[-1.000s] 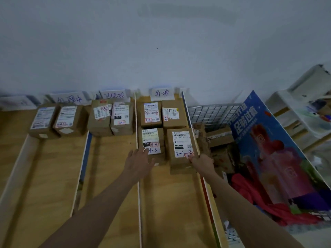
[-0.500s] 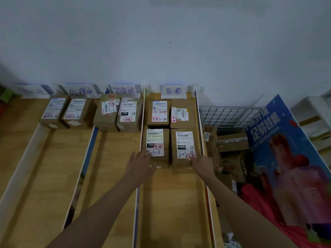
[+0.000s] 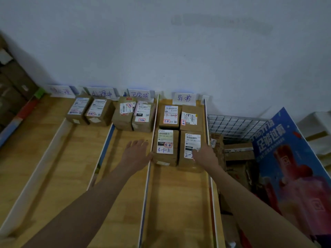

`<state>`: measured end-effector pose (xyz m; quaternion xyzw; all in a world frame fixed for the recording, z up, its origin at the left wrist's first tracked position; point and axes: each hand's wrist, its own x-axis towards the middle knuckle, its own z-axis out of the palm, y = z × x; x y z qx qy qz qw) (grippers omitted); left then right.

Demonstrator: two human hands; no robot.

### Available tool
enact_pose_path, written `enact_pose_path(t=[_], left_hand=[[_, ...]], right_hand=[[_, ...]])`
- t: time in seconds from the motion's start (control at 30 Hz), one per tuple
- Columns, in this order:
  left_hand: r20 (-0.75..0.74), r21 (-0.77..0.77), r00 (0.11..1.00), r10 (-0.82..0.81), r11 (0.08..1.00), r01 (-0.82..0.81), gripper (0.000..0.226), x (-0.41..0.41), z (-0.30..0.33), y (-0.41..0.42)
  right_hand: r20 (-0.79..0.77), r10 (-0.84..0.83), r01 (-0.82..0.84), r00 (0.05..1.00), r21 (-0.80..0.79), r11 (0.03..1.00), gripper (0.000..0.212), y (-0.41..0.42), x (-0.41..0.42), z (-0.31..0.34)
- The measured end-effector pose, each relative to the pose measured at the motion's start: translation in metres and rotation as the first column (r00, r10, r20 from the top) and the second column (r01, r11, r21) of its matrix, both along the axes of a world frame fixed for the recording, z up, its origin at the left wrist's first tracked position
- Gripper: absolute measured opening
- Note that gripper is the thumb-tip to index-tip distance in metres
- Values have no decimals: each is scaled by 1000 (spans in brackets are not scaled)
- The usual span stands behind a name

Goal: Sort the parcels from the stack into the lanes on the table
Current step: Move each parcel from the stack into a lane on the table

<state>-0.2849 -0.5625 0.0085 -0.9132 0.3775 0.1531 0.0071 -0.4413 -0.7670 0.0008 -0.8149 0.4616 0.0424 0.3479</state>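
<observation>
At the far left, dim stacked cartons stand beside my wooden desk. White dividers split the desk into lanes, and a handwritten paper sign leans on the wall behind each one.

In the second lane two labelled brown parcels sit side by side, touching, against the back. The third lane holds another pair, also pushed to the back, the right one wrapped in clear plastic.

My left hand reaches forward over the third lane, fingers spread and relaxed, holding nothing. Its thumb side lies at the white divider and at the near left corner of the parcel marked 4-1-3; I cannot tell whether skin meets cardboard there.

The fourth lane carries four parcels in two rows. The back row stands under the sign; the 4-1-3 parcel and its neighbour, the front right parcel, sit just before it, all close together.

My right hand rests on the near right part of that front right parcel, fingers extended flat over its label, covering part of the handwritten number.

Beyond the desk's right edge stands a wire bin holding more parcels, with a blue poster board leaning at its side.
</observation>
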Motion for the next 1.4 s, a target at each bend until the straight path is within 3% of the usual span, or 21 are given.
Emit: enact_pose_path(t=[0.07,0.27,0.47,0.87,1.13,1.4], left_hand=[[34,-20,997,64,998,-64,57,10,16,23],[158,-70,962,224,974,-216,53,33,67,126],[209,-132,898,387,921,-367,54,41,101,273],[226,-119,789,571,821,-559,54,50,122,535],[223,-198,752,621,784,-588,56,88,122,616],[248,-159,749,615,788,-594,50,184,99,676]], right_hand=[[31,81,-79,996,-79,994,43,18,13,18],[37,394,-356,918,-356,864,45,112,65,66],[63,578,-499,813,-435,749,49,246,119,93],[142,698,-605,702,-398,690,48,497,175,120],[103,735,-660,670,-371,654,48,580,232,121],[123,749,-681,651,-341,648,44,647,331,99]])
